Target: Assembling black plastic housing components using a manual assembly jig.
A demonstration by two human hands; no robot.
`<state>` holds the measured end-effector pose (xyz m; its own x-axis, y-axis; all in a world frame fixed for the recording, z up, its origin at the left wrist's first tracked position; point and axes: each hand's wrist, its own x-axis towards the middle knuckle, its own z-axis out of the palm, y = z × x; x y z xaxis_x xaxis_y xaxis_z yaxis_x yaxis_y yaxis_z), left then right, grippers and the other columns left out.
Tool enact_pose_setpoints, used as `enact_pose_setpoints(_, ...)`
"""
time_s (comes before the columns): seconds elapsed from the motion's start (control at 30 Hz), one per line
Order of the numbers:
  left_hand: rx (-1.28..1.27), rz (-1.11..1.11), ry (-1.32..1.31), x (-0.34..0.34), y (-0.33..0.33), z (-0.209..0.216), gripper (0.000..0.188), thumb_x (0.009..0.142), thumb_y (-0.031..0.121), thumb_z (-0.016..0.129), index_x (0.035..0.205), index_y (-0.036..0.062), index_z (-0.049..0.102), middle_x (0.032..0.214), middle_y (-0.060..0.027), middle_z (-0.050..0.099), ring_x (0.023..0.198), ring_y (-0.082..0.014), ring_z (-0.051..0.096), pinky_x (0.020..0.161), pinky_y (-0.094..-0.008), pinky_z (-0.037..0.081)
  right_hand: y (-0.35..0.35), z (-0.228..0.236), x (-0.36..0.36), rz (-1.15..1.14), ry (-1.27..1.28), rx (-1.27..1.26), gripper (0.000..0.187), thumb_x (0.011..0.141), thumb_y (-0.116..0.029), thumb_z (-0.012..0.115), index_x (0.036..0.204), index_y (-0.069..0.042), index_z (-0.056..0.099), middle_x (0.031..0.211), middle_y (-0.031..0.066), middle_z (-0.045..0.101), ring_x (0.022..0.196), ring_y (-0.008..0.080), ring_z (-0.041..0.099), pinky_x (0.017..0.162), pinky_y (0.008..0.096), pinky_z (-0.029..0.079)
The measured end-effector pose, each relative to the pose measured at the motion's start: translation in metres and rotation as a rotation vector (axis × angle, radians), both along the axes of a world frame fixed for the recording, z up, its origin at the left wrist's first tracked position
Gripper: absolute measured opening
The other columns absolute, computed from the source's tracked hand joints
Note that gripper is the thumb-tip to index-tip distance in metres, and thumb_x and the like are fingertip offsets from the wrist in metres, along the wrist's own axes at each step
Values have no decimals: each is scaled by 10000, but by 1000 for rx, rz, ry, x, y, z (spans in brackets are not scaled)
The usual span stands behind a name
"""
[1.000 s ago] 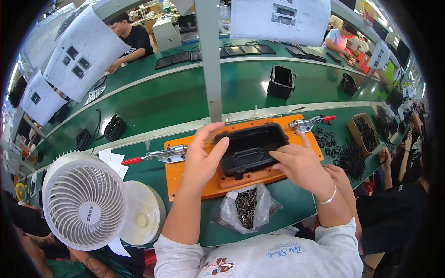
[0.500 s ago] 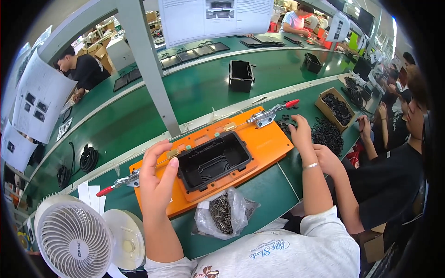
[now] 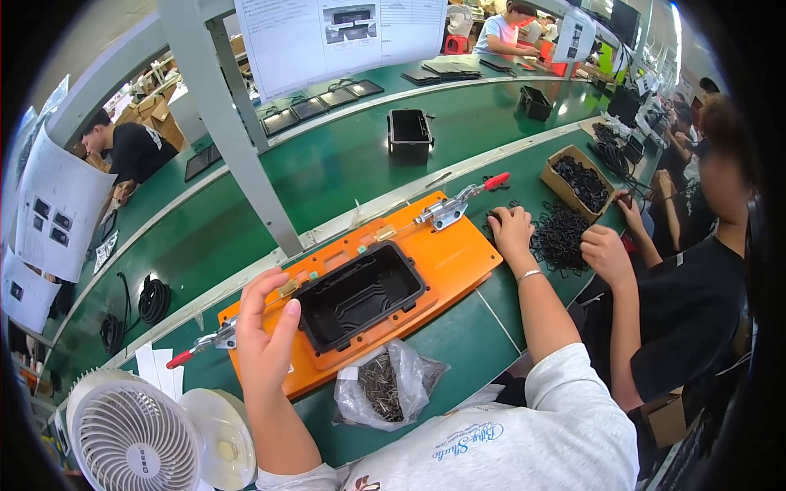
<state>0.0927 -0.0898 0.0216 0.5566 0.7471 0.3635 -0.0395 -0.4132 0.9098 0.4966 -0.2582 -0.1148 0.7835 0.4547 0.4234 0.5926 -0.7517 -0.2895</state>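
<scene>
A black plastic box [image 3: 360, 299] lies open side up in an orange fixture plate [image 3: 463, 260]. Beside the box's left end is my left hand [image 3: 266, 335], thumb and fingers apart with nothing visible between them. My right hand [image 3: 513, 235] is past the plate's right end. Its fingers are bent down and closed at the tips on a small black part [image 3: 494, 218], mostly hidden by them. Toggle clamps with red handles sit at both ends, the right clamp [image 3: 446, 211] and the left clamp [image 3: 214, 337]. In front of the fixture rests a plastic bag of screws [image 3: 381, 389].
A co-worker's hand [image 3: 607, 255] is near a pile of small black parts [image 3: 560, 239] and a cardboard box [image 3: 583, 182] of more. A white fan [image 3: 135, 434] stands at left. Beyond a rail, another black box [image 3: 409, 133] sits on the green line. A metal post [image 3: 233, 131] rises behind the fixture.
My right hand has gone down to the small black parts and its fingers have closed. The co-worker's hand has moved away from my wrist. My left hand keeps its place beside the box.
</scene>
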Motion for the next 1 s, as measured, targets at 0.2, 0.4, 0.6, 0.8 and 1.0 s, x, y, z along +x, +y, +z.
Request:
enact_pose_setpoints(0.2,14,-39,-10,6,-6,2,269,819,60,616,1084,20,591,1223,-138,529,1177,-244,485,1024,-356,326,-1,-9,7,-23,-42,44,242,838,-290,647,996,-121,579,977,103,554,953,304,529,795,467,399)
enact_pose_setpoints(0.4,58,-23,-13,1,-9,6,283,815,65,624,1093,22,598,1221,-142,534,1174,-251,490,1025,-358,323,-5,-11,11,85,-99,183,185,839,-213,641,950,-96,551,933,89,577,906,311,545,742,453,413)
enact_pose_setpoints(0.6,62,-36,-8,0,-11,9,287,819,75,627,1100,23,600,1224,-143,534,1176,-253,489,1023,-357,324,-10,-6,15,184,-82,390,96,820,-101,650,877,-54,589,876,108,593,815,325,561,714,401,457)
enact_pose_setpoints(0.8,71,-37,5,0,-14,12,292,817,75,632,1102,19,596,1215,-145,534,1166,-255,494,1016,-349,333,-14,3,17,174,-67,626,93,846,-74,632,904,-17,587,791,106,580,783,249,574,703,304,468)
enact_pose_setpoints(1.0,144,-88,-14,4,-15,6,292,808,77,651,1088,18,593,1207,-154,530,1146,-263,502,1000,-348,357,-17,34,0,257,593,924,145,888,-124,631,842,6,586,759,-25,580,672,44,486,600,199,387)
